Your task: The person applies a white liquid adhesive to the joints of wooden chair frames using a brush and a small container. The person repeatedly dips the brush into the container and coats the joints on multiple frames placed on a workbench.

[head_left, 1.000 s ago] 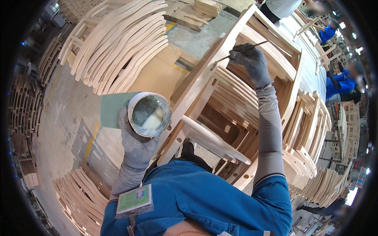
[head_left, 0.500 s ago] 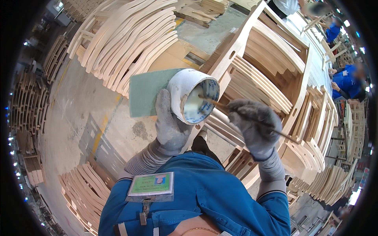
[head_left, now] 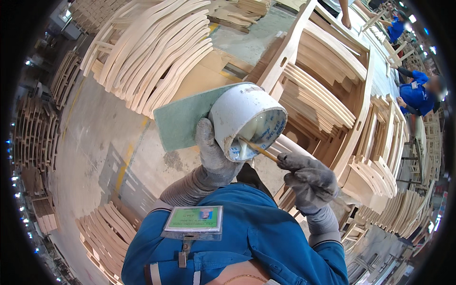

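My left hand (head_left: 213, 153), in a grey glove, grips a white plastic cup (head_left: 240, 115) tilted on its side, with white glue pooled inside. A green sheet (head_left: 183, 118) is held against the cup's far side. My right hand (head_left: 308, 180), also gloved, holds a thin wooden stick (head_left: 259, 149) whose tip is dipped into the glue in the cup's mouth. Both hands are raised close in front of my chest, over my blue jacket (head_left: 247, 242). A wooden chair frame (head_left: 327, 85) stands just beyond the cup.
Curved wooden slats (head_left: 156, 52) are stacked at upper left, more lie at lower left (head_left: 102, 237) and along the right side (head_left: 403, 209). A person in blue (head_left: 418, 95) works at far right. Concrete floor (head_left: 95, 142) stretches to the left.
My right hand came back from the chair frame and put the stick into the cup. My left hand lifted and tilted the cup toward it.
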Tool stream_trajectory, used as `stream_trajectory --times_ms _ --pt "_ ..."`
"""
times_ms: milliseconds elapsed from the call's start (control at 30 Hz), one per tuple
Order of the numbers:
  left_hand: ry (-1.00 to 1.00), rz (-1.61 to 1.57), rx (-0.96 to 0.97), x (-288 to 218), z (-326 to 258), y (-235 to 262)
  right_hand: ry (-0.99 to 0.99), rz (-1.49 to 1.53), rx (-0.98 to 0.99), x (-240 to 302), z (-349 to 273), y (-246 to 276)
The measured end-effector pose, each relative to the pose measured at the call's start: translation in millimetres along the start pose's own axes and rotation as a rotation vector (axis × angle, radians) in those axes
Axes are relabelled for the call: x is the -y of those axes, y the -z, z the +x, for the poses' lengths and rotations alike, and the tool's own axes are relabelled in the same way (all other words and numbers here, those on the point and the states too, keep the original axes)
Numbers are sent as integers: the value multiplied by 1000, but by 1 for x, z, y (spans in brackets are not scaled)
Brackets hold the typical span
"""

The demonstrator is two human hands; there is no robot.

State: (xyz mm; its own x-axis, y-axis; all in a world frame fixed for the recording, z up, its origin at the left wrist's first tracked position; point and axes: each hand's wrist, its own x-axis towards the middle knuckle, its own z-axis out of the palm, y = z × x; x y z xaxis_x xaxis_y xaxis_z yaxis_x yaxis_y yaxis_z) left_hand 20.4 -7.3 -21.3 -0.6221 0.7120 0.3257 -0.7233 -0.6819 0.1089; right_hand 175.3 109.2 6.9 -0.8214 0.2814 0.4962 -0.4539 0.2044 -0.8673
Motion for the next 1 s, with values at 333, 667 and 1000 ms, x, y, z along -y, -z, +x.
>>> stream_trajectory --times_ms 333,667,1000 --pt "150 297 -280 11 7 19 -123 158 -475 -14 -6 -9" --pt "167 174 -374 -15 20 39 -49 -283 -1063 10 -3 140" --pt "87 217 -485 -35 24 46 -290 -989 -808 -32 -7 240"
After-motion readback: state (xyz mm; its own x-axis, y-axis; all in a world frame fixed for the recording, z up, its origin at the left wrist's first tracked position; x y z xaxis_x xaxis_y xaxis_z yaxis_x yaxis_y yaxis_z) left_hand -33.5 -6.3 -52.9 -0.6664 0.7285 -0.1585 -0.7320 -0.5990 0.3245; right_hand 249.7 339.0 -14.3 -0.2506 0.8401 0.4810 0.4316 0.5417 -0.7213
